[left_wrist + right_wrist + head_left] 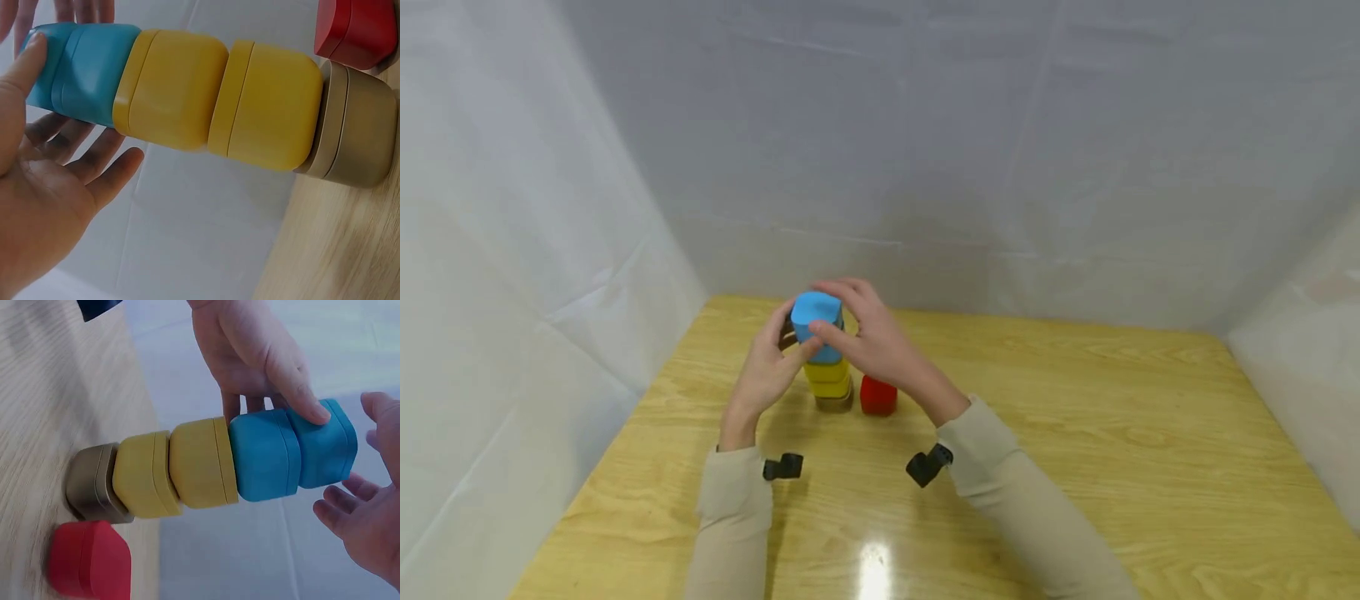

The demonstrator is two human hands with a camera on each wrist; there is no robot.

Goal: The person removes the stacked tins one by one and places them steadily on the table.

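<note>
We raised both forearms, in beige sleeves. Our left hand (767,367) and right hand (868,337) faced each other, fingers lightly curved, thumbs forward.
</note>
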